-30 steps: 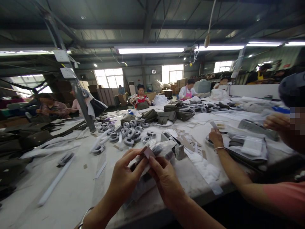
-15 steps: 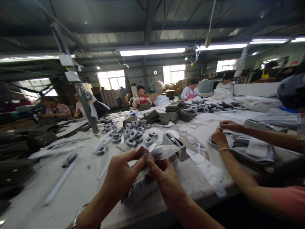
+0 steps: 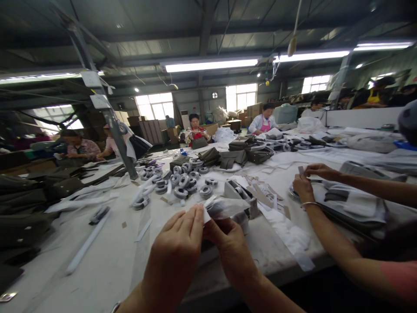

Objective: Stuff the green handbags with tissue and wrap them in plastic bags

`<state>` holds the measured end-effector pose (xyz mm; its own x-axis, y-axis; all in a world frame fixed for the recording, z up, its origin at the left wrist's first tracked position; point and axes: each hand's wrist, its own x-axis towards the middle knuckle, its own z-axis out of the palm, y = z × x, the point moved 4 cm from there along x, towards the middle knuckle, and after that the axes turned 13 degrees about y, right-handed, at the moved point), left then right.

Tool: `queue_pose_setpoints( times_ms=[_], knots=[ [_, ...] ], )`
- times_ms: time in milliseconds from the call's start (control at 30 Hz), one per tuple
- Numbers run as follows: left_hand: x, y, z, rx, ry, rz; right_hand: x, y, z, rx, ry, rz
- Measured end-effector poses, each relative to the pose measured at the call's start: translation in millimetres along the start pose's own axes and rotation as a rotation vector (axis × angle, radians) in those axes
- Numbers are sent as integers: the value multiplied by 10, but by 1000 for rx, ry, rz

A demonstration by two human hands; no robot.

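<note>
Between my hands is a small flat piece with a white face [image 3: 206, 216], like a tag or card. My left hand [image 3: 177, 248] is closed, its fingers pressed together over the piece's left side and hiding most of it. The thumb and forefinger of my right hand [image 3: 234, 250] pinch its lower right edge; the other fingers curl out of sight. Just behind the hands lies a dark bag in clear plastic wrap [image 3: 228, 208], partly covered by them. Coiled straps in white wrapping [image 3: 180, 180] lie farther back on the table.
At right, a co-worker's hands [image 3: 306, 182] hold a small strip above another wrapped bag [image 3: 355, 202]. Dark bags [image 3: 233, 158] lie mid-table, and more are stacked [image 3: 26, 208] at left. A metal post [image 3: 120, 143] rises from the table [image 3: 107, 269]. Cardboard scraps [image 3: 265, 193] lie right of centre.
The piece showed a brown face before and shows white now. My left hand has turned over, its fingers now covering the piece. The co-worker's strip shows more clearly.
</note>
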<state>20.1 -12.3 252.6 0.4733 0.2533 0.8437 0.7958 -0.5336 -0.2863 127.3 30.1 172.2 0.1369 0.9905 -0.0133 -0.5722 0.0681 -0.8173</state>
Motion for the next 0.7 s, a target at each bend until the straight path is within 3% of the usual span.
queue_pose_setpoints(
  times_ms=[167, 300, 433, 500, 700],
  knots=[
    [-151, 93, 99, 10, -43, -110, -29, -36, 24, 60, -23, -9],
    [-191, 93, 152, 53, -41, -107, -38, -48, 6, 62, -71, -36],
    [-151, 6, 124, -72, -50, -123, -13, -95, -55, -13, -20, -73],
    [-118, -99, 105, -221, -93, -219, -5, -123, -81, -37, 7, -72],
    [-120, -410, 223, -615, -176, -703, 8, -132, -44, -53, 12, -55]
  ],
)
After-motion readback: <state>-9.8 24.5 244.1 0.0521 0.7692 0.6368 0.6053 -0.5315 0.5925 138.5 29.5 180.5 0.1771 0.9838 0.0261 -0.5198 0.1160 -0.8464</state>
